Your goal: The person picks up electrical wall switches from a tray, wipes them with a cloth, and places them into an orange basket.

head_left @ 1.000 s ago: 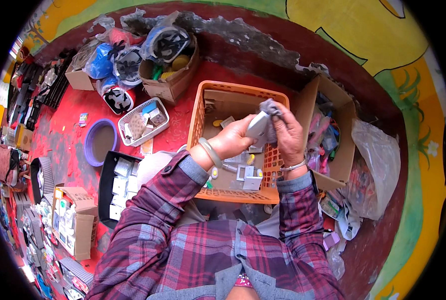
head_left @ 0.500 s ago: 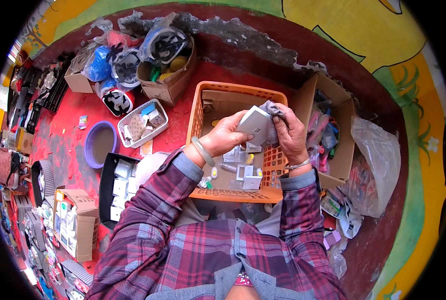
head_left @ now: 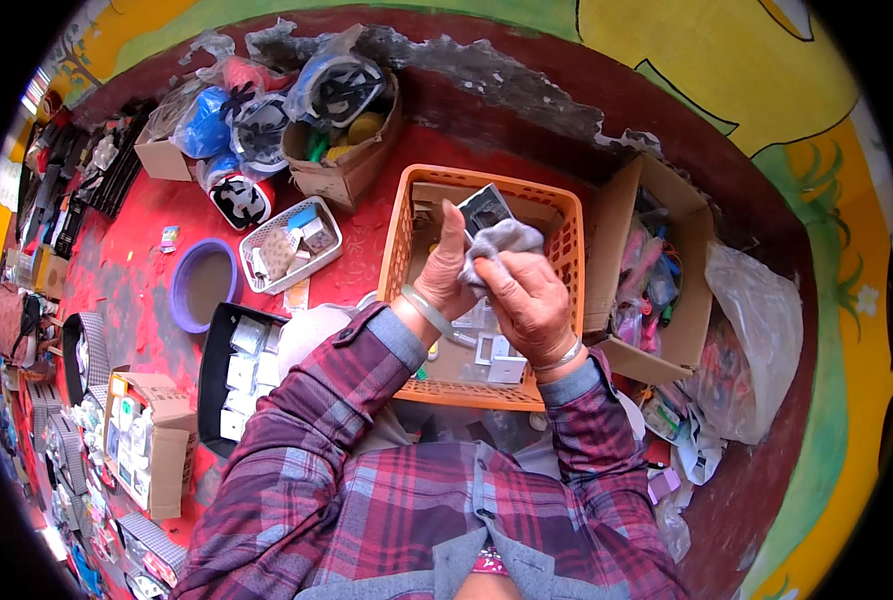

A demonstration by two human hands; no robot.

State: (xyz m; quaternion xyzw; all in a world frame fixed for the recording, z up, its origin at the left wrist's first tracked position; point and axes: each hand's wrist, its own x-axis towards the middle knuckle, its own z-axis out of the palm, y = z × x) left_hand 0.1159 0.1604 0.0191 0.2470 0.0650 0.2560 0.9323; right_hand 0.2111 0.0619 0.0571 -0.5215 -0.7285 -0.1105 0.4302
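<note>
Head view: above the orange basket (head_left: 541, 187), a flat, dark-faced case (head_left: 486, 208) is held in the left hand (head_left: 444, 280); a grey cloth (head_left: 506, 242) is pinched in the right hand (head_left: 534, 305). The case is judged light, stiff and smooth, best gripped by its edges.

Over the middle of the orange basket (head_left: 496, 178), the left hand (head_left: 444, 275), right hand (head_left: 536, 305), grey cloth (head_left: 506, 240) and dark flat piece (head_left: 483, 210) block a straight drop; its open mouth offers a way in at the back right corner. Plaid sleeves (head_left: 321, 375) cross toward its front, with a gap between them. Left of it, a lane of red floor (head_left: 361, 250) runs before the white basket (head_left: 296, 275). A cardboard box (head_left: 606, 240) crowds its right side; behind it, floor gives way to the dark red wall (head_left: 526, 110).
</note>
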